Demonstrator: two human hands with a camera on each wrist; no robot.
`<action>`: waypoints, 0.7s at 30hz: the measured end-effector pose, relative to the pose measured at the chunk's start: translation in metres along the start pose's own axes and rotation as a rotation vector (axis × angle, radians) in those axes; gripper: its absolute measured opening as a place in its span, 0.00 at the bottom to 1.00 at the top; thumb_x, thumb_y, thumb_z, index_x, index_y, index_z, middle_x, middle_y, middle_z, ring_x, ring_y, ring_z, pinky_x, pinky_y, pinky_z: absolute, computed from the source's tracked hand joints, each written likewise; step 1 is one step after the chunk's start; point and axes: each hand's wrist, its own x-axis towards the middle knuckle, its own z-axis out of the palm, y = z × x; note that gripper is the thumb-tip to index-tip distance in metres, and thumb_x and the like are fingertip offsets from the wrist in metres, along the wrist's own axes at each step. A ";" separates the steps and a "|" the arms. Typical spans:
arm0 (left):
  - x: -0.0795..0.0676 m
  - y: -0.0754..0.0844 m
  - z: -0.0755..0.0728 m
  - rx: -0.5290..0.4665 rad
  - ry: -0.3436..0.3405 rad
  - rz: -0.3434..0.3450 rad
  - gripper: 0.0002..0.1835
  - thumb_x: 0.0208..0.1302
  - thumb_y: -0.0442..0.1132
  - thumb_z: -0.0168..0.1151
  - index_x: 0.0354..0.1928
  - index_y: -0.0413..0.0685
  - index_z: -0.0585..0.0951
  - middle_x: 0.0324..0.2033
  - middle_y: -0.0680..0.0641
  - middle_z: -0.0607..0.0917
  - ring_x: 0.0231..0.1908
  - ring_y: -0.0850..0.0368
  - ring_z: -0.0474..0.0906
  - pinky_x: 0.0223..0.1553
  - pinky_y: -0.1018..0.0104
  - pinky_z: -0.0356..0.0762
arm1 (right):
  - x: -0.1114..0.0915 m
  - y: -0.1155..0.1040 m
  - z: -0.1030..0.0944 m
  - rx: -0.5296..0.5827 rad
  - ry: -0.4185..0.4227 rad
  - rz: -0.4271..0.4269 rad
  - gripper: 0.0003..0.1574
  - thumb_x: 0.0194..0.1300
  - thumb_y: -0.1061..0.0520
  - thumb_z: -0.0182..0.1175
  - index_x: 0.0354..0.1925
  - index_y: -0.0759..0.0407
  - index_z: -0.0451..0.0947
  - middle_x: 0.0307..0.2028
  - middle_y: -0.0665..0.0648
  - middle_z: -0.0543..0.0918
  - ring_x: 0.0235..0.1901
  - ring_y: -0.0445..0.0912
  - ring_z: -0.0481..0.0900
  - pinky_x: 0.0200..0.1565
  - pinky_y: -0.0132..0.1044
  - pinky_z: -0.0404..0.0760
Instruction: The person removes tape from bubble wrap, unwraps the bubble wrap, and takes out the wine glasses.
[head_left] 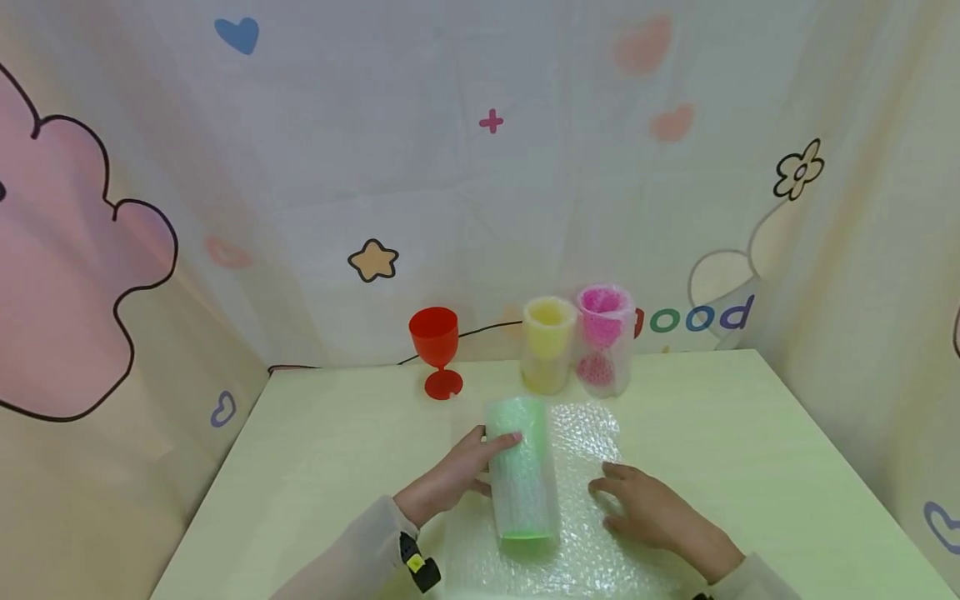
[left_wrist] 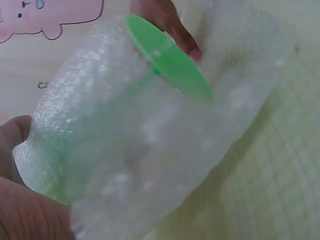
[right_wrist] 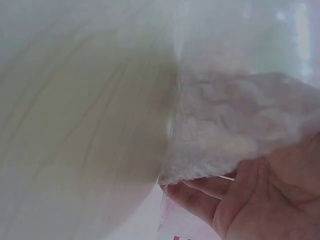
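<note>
A green goblet (left_wrist: 170,60) wrapped in bubble wrap lies on its side, its disc foot showing at the near end. My left hand (head_left: 461,471) grips the roll from its left side, with the thumb on top. Under it a bubble wrap sheet (head_left: 588,433) is spread over the table. My right hand (head_left: 648,508) is at the right of the roll, apart from it, with its fingers loosely bent over the sheet. In the right wrist view, the fingers (right_wrist: 195,200) touch the edge of the bubble wrap; the thumb is hidden.
Along the back of the table (head_left: 322,433) stand a red goblet (head_left: 435,337), a yellow goblet (head_left: 547,342) in bubble wrap and a pink goblet (head_left: 603,333) in bubble wrap. Behind them hangs a printed curtain (head_left: 450,192), which also encloses both sides.
</note>
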 end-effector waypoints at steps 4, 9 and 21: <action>0.001 0.002 -0.001 -0.037 -0.051 -0.014 0.45 0.52 0.70 0.55 0.66 0.53 0.58 0.55 0.47 0.73 0.52 0.48 0.72 0.45 0.48 0.79 | 0.001 0.001 0.001 -0.002 -0.006 0.001 0.25 0.54 0.50 0.66 0.51 0.53 0.77 0.60 0.65 0.73 0.59 0.61 0.71 0.57 0.57 0.72; 0.005 0.002 0.003 -0.041 -0.079 -0.027 0.44 0.52 0.70 0.56 0.65 0.53 0.60 0.54 0.47 0.74 0.51 0.49 0.72 0.43 0.52 0.80 | 0.001 0.002 0.001 -0.019 0.007 0.000 0.25 0.53 0.51 0.67 0.50 0.53 0.77 0.59 0.65 0.73 0.59 0.60 0.71 0.57 0.56 0.72; 0.004 0.002 0.005 -0.090 -0.048 0.017 0.49 0.51 0.69 0.58 0.70 0.54 0.52 0.59 0.48 0.70 0.56 0.49 0.69 0.48 0.47 0.78 | 0.001 0.000 0.000 -0.012 -0.001 0.002 0.26 0.53 0.52 0.67 0.51 0.54 0.76 0.59 0.65 0.73 0.59 0.61 0.71 0.57 0.57 0.71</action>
